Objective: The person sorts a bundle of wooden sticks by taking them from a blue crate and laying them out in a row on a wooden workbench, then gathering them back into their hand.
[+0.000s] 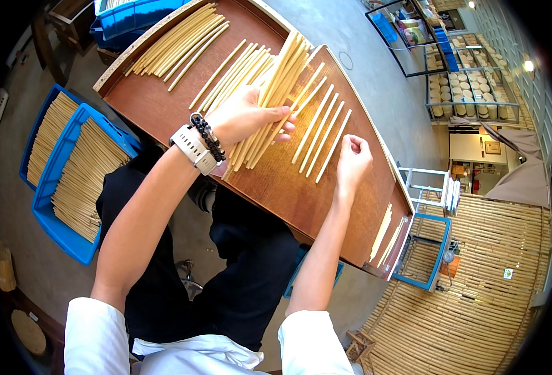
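My left hand, with a pale watch and dark bead bracelets at the wrist, grips a thick bundle of thin bamboo sticks above the wooden table. My right hand is over the table with its fingers curled and the fingertips together; no stick shows in it. Between the hands, several separate sticks lie side by side, roughly parallel. Behind and left of the bundle lies a spread row of sticks. Another dense row covers the table's far left part.
A raised rim edges the table. A few short pale sticks lie at its right end. Left of my legs stand blue plastic crates full of sticks. More blue crates stand beyond the table's left end. A blue frame adjoins the right end.
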A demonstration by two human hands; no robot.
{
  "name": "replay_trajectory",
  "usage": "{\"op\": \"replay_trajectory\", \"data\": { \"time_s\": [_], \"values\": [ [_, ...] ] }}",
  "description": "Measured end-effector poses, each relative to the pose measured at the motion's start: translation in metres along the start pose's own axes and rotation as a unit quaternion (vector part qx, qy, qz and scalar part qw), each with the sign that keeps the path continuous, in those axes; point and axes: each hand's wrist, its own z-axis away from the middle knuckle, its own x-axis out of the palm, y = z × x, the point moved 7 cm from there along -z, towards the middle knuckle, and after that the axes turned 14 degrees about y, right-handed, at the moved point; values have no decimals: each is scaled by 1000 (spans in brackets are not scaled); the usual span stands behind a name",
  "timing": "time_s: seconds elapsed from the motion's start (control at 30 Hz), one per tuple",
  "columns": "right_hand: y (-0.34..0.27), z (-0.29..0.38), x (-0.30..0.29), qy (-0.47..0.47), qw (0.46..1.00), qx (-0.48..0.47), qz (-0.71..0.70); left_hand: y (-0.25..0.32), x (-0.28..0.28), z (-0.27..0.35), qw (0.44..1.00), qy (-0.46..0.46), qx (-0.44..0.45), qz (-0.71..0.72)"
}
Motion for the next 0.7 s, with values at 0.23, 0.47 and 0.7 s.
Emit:
{"op": "replay_trajectory", "data": {
  "time_s": [0.23,0.47,0.7],
  "values": [
    [-78,56,29,-315,876,161,-329,-4,6,2,999,-27,-23,21],
    [-102,68,31,-301,877,199,-317,0,7,3,998,-35,12,-41],
    [-84,46,10,-226,825,231,-463,2,6,7,995,-14,27,-97]
  ]
}}
